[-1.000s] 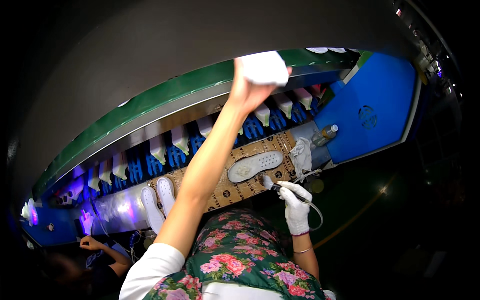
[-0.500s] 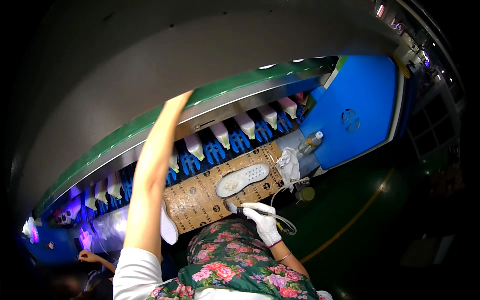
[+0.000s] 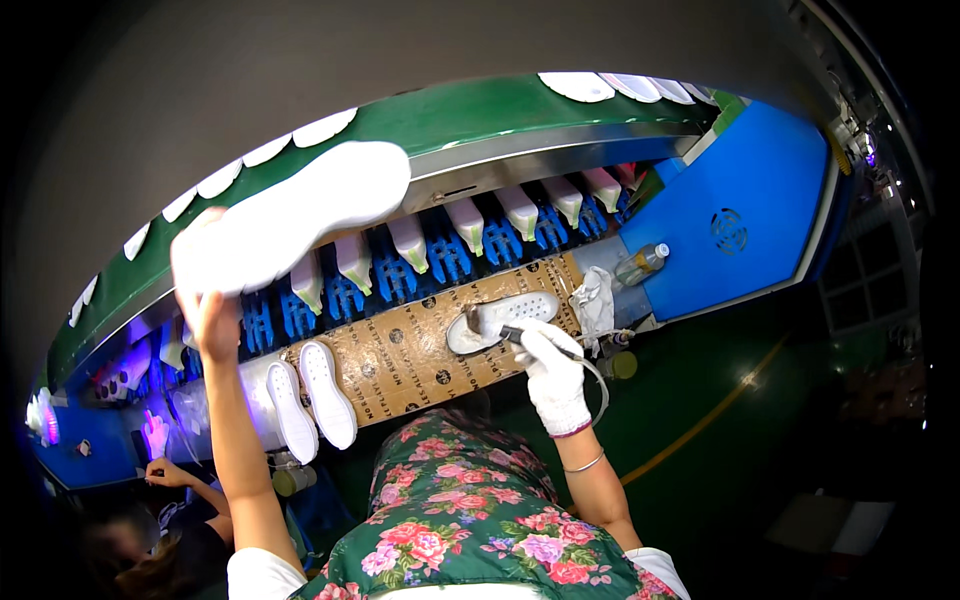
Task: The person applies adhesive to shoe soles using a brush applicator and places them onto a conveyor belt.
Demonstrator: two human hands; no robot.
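A long white rubber shoe sole (image 3: 290,228) is raised in the air over the green conveyor belt (image 3: 470,105), gripped at its near end by the bare left hand (image 3: 205,310), whose fingers are wrapped around it. The right hand (image 3: 555,380), in a white cotton glove, is closed around a small dark-tipped tool with a thin hose (image 3: 520,338), whose tip touches a second white sole (image 3: 500,318) lying on the brown cardboard-covered table (image 3: 410,350). Two more white soles (image 3: 310,398) lie side by side at the left end of that cardboard. Behind it runs a row of blue racks holding pale shoe lasts (image 3: 440,240). A crumpled white cloth (image 3: 597,300) and a clear plastic bottle (image 3: 640,265) sit near the blue machine housing (image 3: 740,230). Another person's hand (image 3: 158,470) works at the lower left.
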